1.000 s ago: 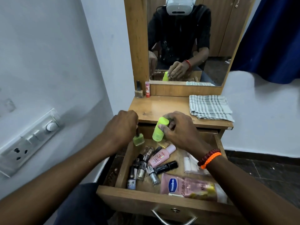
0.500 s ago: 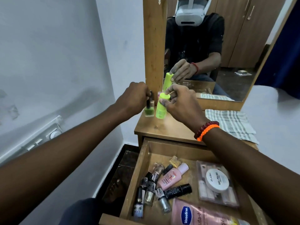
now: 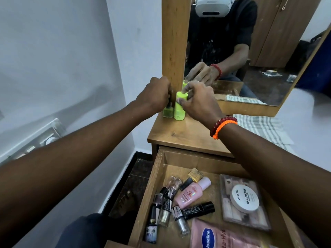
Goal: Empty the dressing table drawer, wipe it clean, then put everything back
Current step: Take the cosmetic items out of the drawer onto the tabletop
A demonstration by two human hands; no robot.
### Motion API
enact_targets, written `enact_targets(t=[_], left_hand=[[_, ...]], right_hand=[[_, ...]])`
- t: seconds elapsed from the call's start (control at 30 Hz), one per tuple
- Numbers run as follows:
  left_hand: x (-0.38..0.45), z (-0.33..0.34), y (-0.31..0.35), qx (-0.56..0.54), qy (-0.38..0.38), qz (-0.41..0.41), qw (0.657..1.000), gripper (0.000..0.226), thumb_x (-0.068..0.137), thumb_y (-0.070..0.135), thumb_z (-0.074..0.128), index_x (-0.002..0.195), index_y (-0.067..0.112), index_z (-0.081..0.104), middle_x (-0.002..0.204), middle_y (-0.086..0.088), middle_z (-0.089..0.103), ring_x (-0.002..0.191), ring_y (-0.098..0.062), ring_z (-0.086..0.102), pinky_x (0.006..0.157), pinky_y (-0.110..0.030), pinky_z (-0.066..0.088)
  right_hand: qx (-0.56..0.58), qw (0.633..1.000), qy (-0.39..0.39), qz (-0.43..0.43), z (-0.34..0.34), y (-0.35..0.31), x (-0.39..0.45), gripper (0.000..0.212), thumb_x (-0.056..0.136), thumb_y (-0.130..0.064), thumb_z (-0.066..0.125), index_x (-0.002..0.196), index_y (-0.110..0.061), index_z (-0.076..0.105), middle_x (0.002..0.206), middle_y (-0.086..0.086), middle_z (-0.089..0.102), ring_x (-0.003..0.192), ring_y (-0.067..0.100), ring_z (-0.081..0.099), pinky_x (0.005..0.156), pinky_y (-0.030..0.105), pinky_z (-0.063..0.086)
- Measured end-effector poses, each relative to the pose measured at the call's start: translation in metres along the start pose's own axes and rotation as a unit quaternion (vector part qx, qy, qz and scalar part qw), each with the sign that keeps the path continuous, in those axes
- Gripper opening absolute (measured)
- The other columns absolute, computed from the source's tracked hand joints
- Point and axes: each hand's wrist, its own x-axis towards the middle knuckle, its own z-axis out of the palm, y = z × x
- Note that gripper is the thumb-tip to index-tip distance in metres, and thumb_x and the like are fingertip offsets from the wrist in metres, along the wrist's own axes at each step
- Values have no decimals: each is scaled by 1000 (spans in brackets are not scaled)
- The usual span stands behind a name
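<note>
Two bottles stand on the table (image 3: 180,135) so far, so the emptying has barely begun; wiping and refilling are all ahead. My left hand (image 3: 154,94) is curled round the cap of the small green bottle (image 3: 168,111). My right hand (image 3: 198,102) pinches the lime tube (image 3: 179,108) just beside it. Below both wrists, the drawer (image 3: 152,185) holds many more cosmetics.
</note>
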Motion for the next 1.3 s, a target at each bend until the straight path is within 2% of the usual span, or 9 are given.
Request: enact_targets(t=[0.23, 0.37, 0.47, 0.53, 0.67, 0.8, 0.93, 1.1, 1.3], left_hand=[[3, 2, -6, -16, -3, -14, 1000, 20, 88, 6, 60, 92, 20, 74, 87, -3, 69, 67, -13, 67, 61, -34, 59], [-18, -10, 8, -5, -8, -16, 1000, 17, 90, 7, 64, 94, 16, 78, 90, -4, 71, 78, -21, 68, 62, -29, 52], [-56, -19, 31, 39, 22, -23, 999, 15, 91, 13, 58, 99, 14, 71, 96, -10, 67, 81, -31, 66, 71, -43, 58], [-96, -19, 53, 53, -44, -27, 997, 14, 89, 13, 57, 97, 16, 68, 93, -11, 61, 76, -31, 60, 74, -43, 57], [-162, 9, 78, 43, -247, -46, 967, 14, 84, 10, 63, 79, 18, 54, 88, -11, 59, 80, -31, 62, 75, -41, 55], [-181, 39, 75, 48, -289, -89, 952, 6, 91, 13, 64, 93, 10, 59, 115, -16, 62, 86, -32, 65, 78, -37, 54], [-191, 52, 72, 65, -287, -112, 949, 26, 91, 21, 66, 113, 9, 60, 115, -15, 64, 101, -30, 65, 81, -41, 56], [-195, 55, 79, 82, -272, -114, 952, 27, 90, 22, 70, 113, 9, 63, 116, -13, 67, 101, -28, 67, 72, -34, 51], [-204, 64, 85, 130, -256, -96, 953, 26, 92, 22, 68, 116, 13, 61, 120, -12, 64, 104, -27, 66, 71, -34, 48]], right_hand=[[-5, 1000, 2, -8, -3, -4, -8, 37, 86, -34, 81, 116, -18, 66, 104, 3, 68, 92, 19, 66, 78, 45, 61], [-23, 999, 23, -25, -12, -6, -23, 49, 87, -36, 80, 126, -15, 61, 116, 6, 62, 104, 19, 58, 85, 36, 55], [-3, 997, 56, -54, -28, -9, -50, 35, 86, -34, 79, 113, -17, 66, 97, 2, 60, 85, 13, 54, 72, 30, 48], [16, 994, 54, -89, -41, -7, -80, 19, 87, -27, 77, 98, -18, 66, 82, -1, 56, 71, 11, 49, 66, 29, 44], [13, 994, -89, -61, -58, 5, -145, 6, 89, -19, 74, 86, -19, 70, 73, -7, 61, 63, 3, 52, 58, 27, 45], [-77, 960, -270, 14, -54, 30, -184, 12, 91, -15, 69, 101, -20, 73, 101, -4, 67, 89, 10, 62, 79, 35, 53], [-122, 949, -288, 29, -42, 51, -199, 33, 91, -9, 60, 121, -23, 66, 123, 1, 63, 120, 19, 56, 98, 39, 50], [-152, 938, -310, 14, -30, 52, -199, 33, 86, -5, 58, 114, -21, 66, 119, 4, 64, 115, 25, 60, 90, 39, 52], [-188, 925, -329, 4, -37, 56, -198, 30, 90, -21, 73, 117, -16, 61, 124, 6, 61, 117, 25, 58, 93, 41, 52]])
